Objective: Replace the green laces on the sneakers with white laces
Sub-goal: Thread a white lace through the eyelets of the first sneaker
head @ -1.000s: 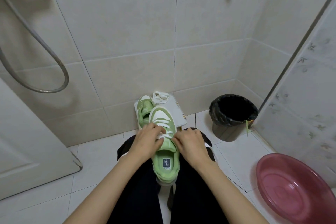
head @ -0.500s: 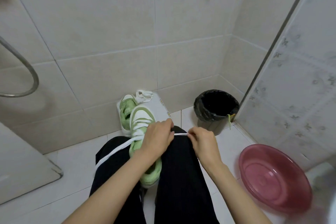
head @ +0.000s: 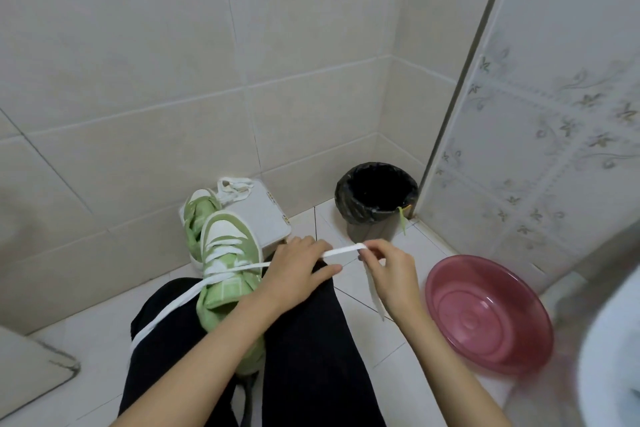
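The green and white cloth sneaker (head: 227, 274) lies on the person's lap. Its flat white lace (head: 343, 250) runs through the left hand (head: 294, 272), which grips it, to the right hand (head: 393, 276), which pinches it.

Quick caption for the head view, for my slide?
Right hand pinches the white lace, stretched taut past the left hand from the green sneaker on the lap.
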`<state>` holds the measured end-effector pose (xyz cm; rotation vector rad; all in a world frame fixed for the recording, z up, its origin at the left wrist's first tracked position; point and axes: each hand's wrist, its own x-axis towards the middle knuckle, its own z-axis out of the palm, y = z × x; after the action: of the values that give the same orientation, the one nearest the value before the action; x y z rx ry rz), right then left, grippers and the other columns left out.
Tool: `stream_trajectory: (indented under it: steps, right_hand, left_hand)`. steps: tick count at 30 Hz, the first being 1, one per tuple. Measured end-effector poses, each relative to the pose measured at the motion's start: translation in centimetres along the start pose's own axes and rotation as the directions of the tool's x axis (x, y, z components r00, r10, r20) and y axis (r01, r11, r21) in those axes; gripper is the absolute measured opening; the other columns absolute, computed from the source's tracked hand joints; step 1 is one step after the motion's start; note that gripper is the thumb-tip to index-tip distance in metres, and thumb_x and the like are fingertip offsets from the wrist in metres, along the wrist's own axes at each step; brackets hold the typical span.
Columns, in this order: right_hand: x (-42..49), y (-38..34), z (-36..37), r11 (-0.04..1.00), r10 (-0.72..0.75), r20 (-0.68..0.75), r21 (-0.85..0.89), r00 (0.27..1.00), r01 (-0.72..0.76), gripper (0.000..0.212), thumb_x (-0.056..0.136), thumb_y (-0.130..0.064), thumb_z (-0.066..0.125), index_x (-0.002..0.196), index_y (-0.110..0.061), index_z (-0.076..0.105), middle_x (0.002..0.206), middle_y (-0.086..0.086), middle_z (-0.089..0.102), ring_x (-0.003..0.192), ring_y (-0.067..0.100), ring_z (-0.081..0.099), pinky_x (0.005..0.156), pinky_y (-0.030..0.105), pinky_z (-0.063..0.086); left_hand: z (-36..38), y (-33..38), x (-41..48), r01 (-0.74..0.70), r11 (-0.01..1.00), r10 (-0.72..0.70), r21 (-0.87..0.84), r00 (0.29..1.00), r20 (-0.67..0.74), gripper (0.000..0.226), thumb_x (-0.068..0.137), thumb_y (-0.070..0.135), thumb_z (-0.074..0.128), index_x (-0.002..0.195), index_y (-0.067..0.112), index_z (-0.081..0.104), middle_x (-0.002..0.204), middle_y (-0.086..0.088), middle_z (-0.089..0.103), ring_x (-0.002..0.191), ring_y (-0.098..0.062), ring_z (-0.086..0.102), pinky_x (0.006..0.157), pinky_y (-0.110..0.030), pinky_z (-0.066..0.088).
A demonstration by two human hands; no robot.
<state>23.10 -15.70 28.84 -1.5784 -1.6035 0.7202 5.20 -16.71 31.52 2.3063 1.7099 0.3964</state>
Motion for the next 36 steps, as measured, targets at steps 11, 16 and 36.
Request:
stream_trajectory:
  steps: [11, 16, 36]
  right_hand:
    - [1.8, -0.9, 0.7, 0.986, 0.024, 0.232, -0.167, 0.972, 0.016, 0.024, 0.097, -0.020, 0.051, 0.078, -0.012, 0.064, 0.073, 0.000, 0.065, 0.074, 0.018, 0.061, 0.071, 0.033, 0.048]
    - [1.7, -2.2, 1.9, 0.999, 0.039, 0.345, -0.014, 0.938, -0.036, 0.028, 0.096, -0.017, 0.053, 0.072, -0.008, 0.065, 0.070, 0.000, 0.069, 0.068, 0.014, 0.063, 0.063, 0.018, 0.044]
    - [0.2, -8.9, 9.0, 0.714, 0.056, 0.486, 0.591, 0.872, -0.376, 0.004, 0.091, -0.004, 0.061, 0.094, -0.007, 0.059, 0.082, 0.003, 0.075, 0.080, 0.017, 0.073, 0.065, 0.020, 0.055]
  left_hand:
    - [-5.3, -2.8, 1.6, 0.092, 0.944, -0.237, -0.318, 0.860, -0.452, 0.024, 0.100, 0.018, 0.044, 0.089, 0.004, 0.061, 0.085, -0.007, 0.052, 0.076, -0.020, 0.048, 0.068, -0.028, 0.033]
    - [-8.8, -6.5, 1.5, 0.178, 0.914, -0.367, -0.365, 0.749, -0.552, 0.026, 0.101, 0.014, 0.042, 0.090, 0.003, 0.063, 0.088, -0.011, 0.057, 0.082, -0.016, 0.049, 0.070, -0.020, 0.027]
    - [-3.0, -8.5, -9.3, 0.270, 0.957, -0.283, -0.102, 0.946, -0.157, 0.031, 0.084, 0.053, 0.060, 0.106, 0.031, 0.060, 0.102, 0.018, 0.042, 0.097, 0.000, 0.031, 0.082, -0.023, 0.022]
